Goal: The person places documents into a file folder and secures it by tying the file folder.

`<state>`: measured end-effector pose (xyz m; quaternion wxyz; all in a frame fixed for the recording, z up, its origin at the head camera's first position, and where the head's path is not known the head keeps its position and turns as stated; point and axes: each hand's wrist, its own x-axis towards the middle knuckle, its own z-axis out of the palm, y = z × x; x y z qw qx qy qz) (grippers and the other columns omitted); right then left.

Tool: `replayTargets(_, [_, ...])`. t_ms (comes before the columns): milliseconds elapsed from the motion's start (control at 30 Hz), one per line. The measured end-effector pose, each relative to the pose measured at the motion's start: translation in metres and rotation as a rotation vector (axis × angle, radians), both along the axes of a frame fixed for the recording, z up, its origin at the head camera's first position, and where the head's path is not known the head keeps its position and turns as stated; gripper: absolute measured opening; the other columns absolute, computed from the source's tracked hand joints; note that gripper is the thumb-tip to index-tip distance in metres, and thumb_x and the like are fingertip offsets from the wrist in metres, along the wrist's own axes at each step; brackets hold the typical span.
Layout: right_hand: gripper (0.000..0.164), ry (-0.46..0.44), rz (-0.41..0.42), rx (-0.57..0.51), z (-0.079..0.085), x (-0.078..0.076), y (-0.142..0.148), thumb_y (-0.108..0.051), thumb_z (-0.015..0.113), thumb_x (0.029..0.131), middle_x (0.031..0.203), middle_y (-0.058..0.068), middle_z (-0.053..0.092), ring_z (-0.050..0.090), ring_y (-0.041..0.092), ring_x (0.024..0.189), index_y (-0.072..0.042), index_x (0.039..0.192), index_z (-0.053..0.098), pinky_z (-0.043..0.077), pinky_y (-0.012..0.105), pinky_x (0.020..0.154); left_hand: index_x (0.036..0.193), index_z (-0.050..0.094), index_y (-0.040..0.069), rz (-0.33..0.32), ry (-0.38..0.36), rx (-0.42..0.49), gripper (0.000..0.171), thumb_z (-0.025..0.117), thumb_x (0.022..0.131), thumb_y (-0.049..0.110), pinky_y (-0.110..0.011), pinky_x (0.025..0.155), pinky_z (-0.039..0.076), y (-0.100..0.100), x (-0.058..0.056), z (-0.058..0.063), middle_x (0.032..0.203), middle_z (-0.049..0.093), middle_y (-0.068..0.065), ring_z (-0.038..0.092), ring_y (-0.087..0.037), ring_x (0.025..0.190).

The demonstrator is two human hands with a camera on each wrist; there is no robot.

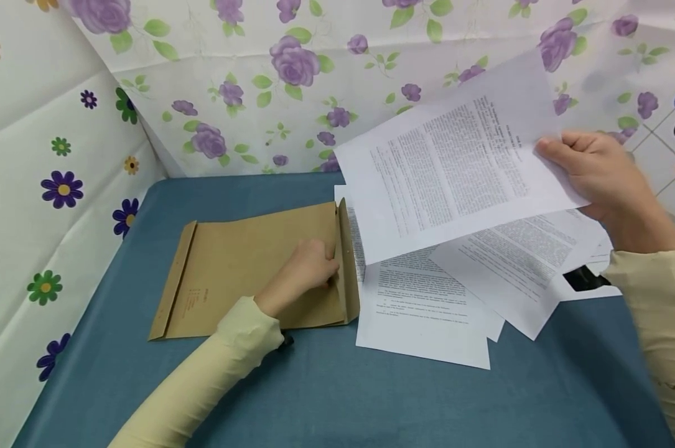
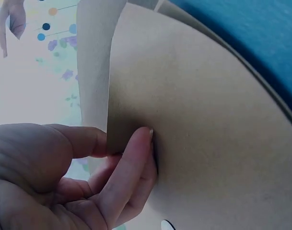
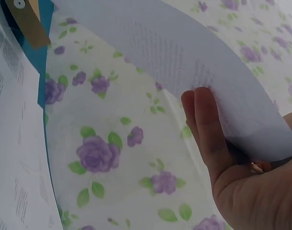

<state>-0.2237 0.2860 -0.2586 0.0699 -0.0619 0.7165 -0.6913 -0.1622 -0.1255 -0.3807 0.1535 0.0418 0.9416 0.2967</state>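
A brown paper envelope (image 1: pixel 247 261) lies on the table with its flap side to the right. My left hand (image 1: pixel 306 267) pinches the edge of its mouth; in the left wrist view, thumb and fingers of that left hand (image 2: pixel 102 177) hold the envelope's top layer (image 2: pixel 198 105), lifted from the layer behind. At the right, my right hand (image 1: pixel 608 177) grips one printed sheet (image 1: pixel 449 168) by its right end, raised above the table. From behind, the right wrist view shows this sheet (image 3: pixel 184 52) bending away from the right hand (image 3: pixel 251 187).
Several printed sheets (image 1: pixel 421 336) lie overlapping right of the envelope on the blue cloth (image 1: pixel 337 398). A black object (image 1: pixel 583 279) shows among them at the right. Another small black thing (image 1: pixel 286 340) peeks out by the left sleeve. Flowered cloth (image 1: pixel 219 81) hangs behind the table.
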Motion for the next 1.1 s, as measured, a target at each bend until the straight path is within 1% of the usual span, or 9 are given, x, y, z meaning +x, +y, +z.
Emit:
replayTargets(167, [0.023,-0.012,-0.015,-0.071,0.002,0.011,-0.016,-0.022,0.071,0.098,0.099,0.006,0.078,0.075,0.023,0.067,-0.005,0.112,0.077,0.057,0.034,0.049,0.048,0.043,0.014,-0.007,-0.005,0.025,0.051,0.057,0.097,0.007,-0.022,0.045,0.030,-0.002,-0.001,0.005,0.045,0.056,-0.003,0.065,-0.022,0.049])
replayTargets(367, [0.030,0.006,-0.068,-0.022,0.003,0.025,-0.033,-0.027,0.074,0.096,0.105,0.002,0.078,0.076,0.022,0.073,-0.009,0.119,0.077,0.058,0.034,0.052,0.048,0.042,0.015,-0.025,-0.007,0.028,0.051,0.056,0.096,0.008,-0.023,0.046,0.029,-0.004,-0.002,0.010,0.045,0.055,-0.002,0.068,-0.025,0.054])
replayTargets(500, [0.032,0.037,-0.082,0.013,0.005,0.035,-0.043,-0.029,0.074,0.097,0.103,0.004,0.078,0.075,0.022,0.070,-0.007,0.118,0.077,0.058,0.035,0.050,0.048,0.041,0.015,-0.015,-0.002,0.041,0.049,0.056,0.094,0.008,-0.023,0.046,0.027,-0.005,-0.003,0.012,0.043,0.050,-0.001,0.068,-0.024,0.054])
replayTargets(567, [0.033,0.060,-0.090,0.060,0.007,0.041,-0.048,-0.031,0.072,0.098,0.102,0.003,0.078,0.075,0.022,0.069,-0.007,0.119,0.077,0.058,0.035,0.049,0.048,0.041,0.014,0.001,-0.007,0.052,0.048,0.057,0.093,0.009,-0.023,0.045,0.027,-0.004,-0.003,0.014,0.043,0.048,-0.001,0.068,-0.024,0.054])
replayTargets(633, [0.033,0.089,-0.113,0.140,0.008,0.046,-0.053,-0.033,0.069,0.099,0.099,0.000,0.078,0.075,0.021,0.067,-0.009,0.121,0.077,0.057,0.036,0.049,0.047,0.042,0.014,0.019,-0.005,0.062,0.047,0.058,0.091,0.009,-0.023,0.044,0.025,-0.003,-0.004,0.015,0.043,0.048,-0.002,0.068,-0.025,0.053])
replayTargets(800, [0.038,0.178,-0.157,0.346,0.011,0.060,-0.065,-0.035,0.061,0.104,0.096,-0.006,0.077,0.074,0.022,0.064,-0.006,0.124,0.074,0.057,0.037,0.047,0.047,0.044,0.012,0.051,0.029,0.052,0.043,0.056,0.088,0.007,-0.023,0.042,0.023,-0.001,-0.005,0.015,0.044,0.050,-0.005,0.057,-0.023,0.043])
replayTargets(900, [0.040,0.234,-0.151,0.429,0.010,0.068,-0.070,-0.034,0.056,0.106,0.094,-0.008,0.076,0.073,0.023,0.062,-0.002,0.122,0.073,0.056,0.037,0.045,0.046,0.045,0.011,0.060,0.058,0.044,0.043,0.055,0.088,0.006,-0.024,0.040,0.023,-0.001,-0.006,0.014,0.044,0.052,-0.006,0.051,-0.020,0.038])
replayTargets(1000, [0.038,0.278,-0.139,0.500,0.008,0.075,-0.074,-0.034,0.053,0.107,0.093,-0.009,0.075,0.072,0.022,0.061,-0.003,0.121,0.072,0.055,0.037,0.044,0.047,0.045,0.010,0.063,0.087,0.030,0.042,0.055,0.088,0.006,-0.024,0.040,0.024,0.000,-0.007,0.014,0.044,0.052,-0.005,0.045,-0.017,0.036])
replayTargets(1100, [0.037,0.305,-0.117,0.541,0.005,0.081,-0.077,-0.034,0.050,0.108,0.094,-0.006,0.075,0.072,0.023,0.061,-0.006,0.119,0.071,0.054,0.037,0.043,0.049,0.044,0.010,0.072,0.112,0.022,0.039,0.055,0.087,0.005,-0.023,0.040,0.023,0.001,-0.007,0.013,0.044,0.047,-0.003,0.038,-0.014,0.036])
